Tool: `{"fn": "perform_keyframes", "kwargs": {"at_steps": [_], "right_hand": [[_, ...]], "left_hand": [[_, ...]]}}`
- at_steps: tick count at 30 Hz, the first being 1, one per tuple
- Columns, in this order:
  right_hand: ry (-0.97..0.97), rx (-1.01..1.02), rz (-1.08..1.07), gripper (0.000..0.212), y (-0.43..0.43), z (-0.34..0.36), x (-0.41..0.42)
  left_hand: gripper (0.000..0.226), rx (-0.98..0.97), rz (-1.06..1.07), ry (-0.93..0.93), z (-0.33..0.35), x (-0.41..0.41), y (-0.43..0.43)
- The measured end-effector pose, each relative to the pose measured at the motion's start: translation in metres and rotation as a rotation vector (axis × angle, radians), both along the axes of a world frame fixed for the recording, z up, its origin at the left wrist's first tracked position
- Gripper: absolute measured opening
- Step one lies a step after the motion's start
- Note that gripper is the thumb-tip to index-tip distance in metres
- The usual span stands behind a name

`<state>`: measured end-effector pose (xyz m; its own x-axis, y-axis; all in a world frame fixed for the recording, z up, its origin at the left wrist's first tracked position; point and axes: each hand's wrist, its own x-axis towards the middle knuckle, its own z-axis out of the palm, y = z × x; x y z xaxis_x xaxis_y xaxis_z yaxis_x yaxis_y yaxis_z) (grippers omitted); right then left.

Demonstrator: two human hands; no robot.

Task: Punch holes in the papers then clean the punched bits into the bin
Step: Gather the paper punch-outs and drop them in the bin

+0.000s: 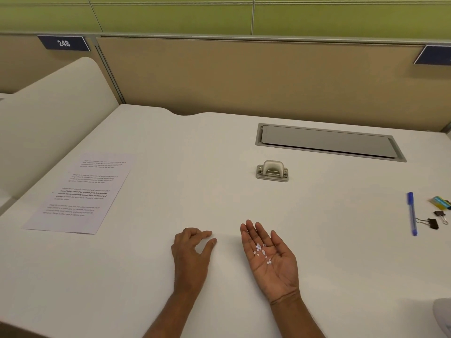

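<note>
My right hand lies palm up on the white desk, flat and open, with several small white punched paper bits resting in the palm. Just to its left, my left hand rests palm down, thumb and forefinger curled close together over the desk surface with nothing clearly between them. A beige hole punch stands further back, right of centre. The printed papers lie flat at the left side of the desk. No bin is clearly in view.
A blue pen, two black binder clips and a yellow-green item lie at the right edge. A grey cable hatch sits at the back. A beige partition rises behind. A pale object shows at bottom right.
</note>
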<state>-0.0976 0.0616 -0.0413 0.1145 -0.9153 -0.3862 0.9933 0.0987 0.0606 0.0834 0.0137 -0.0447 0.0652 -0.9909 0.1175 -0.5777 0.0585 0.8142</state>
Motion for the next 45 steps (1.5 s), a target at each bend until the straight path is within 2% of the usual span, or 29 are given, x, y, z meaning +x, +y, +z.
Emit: {"fn": "perform_keyframes", "kwargs": {"at_steps": [7,11,14,18,21,25,32,38,41,45], "right_hand": [[0.012,0.025,0.007,0.043,-0.001,-0.004,0.000],[0.043,0.050,0.029,0.047,-0.003,-0.007,0.000],[0.070,0.091,0.042,0.050,-0.005,-0.011,-0.001],[0.085,0.118,0.060,0.053,-0.007,-0.013,-0.001],[0.097,0.128,0.063,0.053,-0.009,-0.013,-0.001],[0.121,0.123,0.062,0.054,-0.007,-0.010,0.002],[0.170,0.120,0.061,0.056,-0.006,-0.009,0.002],[0.155,0.095,0.056,0.055,-0.006,-0.009,0.003],[0.129,0.092,0.062,0.054,-0.007,-0.010,0.002],[0.133,0.090,0.062,0.054,-0.008,-0.012,0.000]], "left_hand": [[0.007,-0.054,0.010,-0.131,-0.005,-0.003,0.001],[0.015,-0.132,-0.005,-0.293,-0.006,-0.012,0.003],[0.019,-0.109,0.024,-0.353,-0.005,-0.020,0.006],[0.020,0.004,0.079,-0.103,0.004,-0.025,0.013],[0.018,0.005,0.077,0.089,0.022,-0.037,0.032],[0.020,-0.008,-0.033,0.203,0.037,-0.068,0.063],[0.025,0.151,-0.049,0.240,0.036,-0.085,0.075],[0.021,0.067,-0.002,0.294,0.035,-0.069,0.065],[0.019,-0.017,0.151,0.238,0.029,-0.049,0.051],[0.016,0.033,0.223,0.103,0.017,-0.018,0.030]]}}
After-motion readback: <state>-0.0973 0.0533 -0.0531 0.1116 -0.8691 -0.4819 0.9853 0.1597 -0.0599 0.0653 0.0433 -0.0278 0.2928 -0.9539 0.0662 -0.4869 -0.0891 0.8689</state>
